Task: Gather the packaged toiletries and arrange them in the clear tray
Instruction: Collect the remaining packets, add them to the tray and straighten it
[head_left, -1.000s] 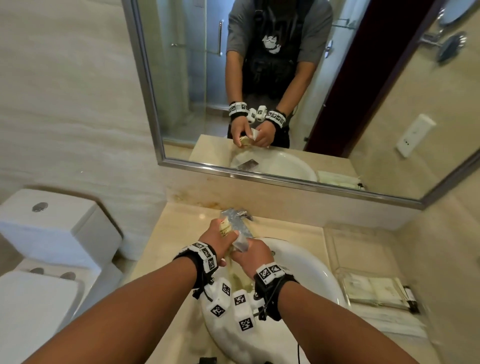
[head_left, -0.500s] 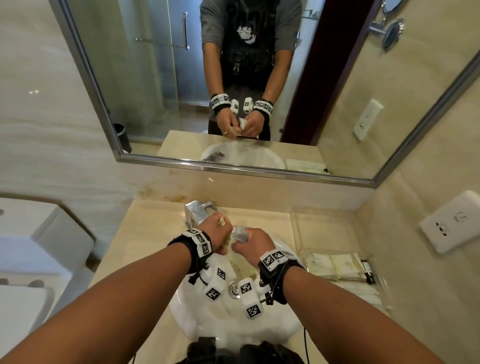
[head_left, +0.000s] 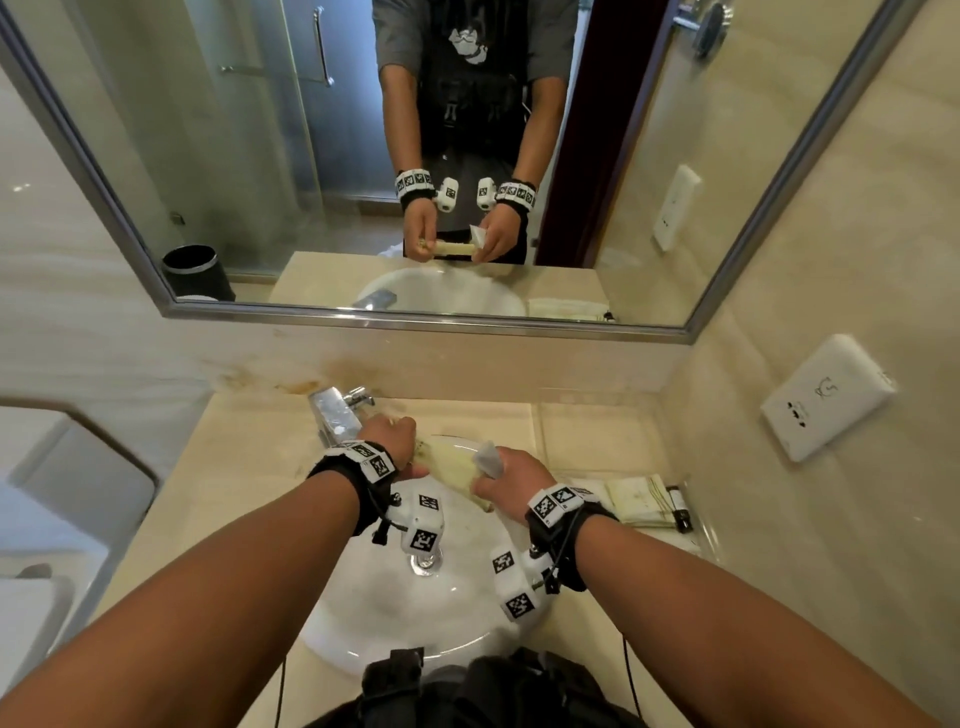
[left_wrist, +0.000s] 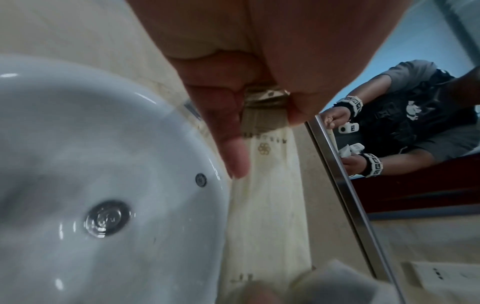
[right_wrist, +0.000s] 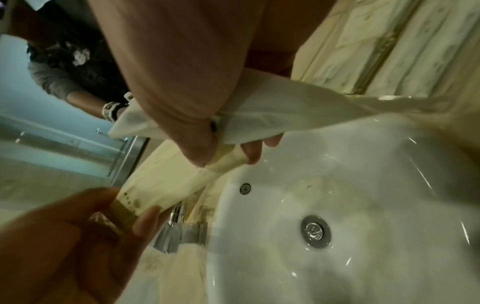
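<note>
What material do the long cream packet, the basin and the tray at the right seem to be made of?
Long cream packet: probably thin paper or matte film; it creases softly, with a gold band at the end the left hand pinches.
Basin: glazed white ceramic, judging by its sharp glossy highlights.
Tray: clear hard plastic or acrylic, perhaps glass; the counter shows through.

The cream packet (left_wrist: 267, 185) bears a gold flower emblem with a line of small print above it and another near its far end, both too blurred to read. No other wording is legible.
</note>
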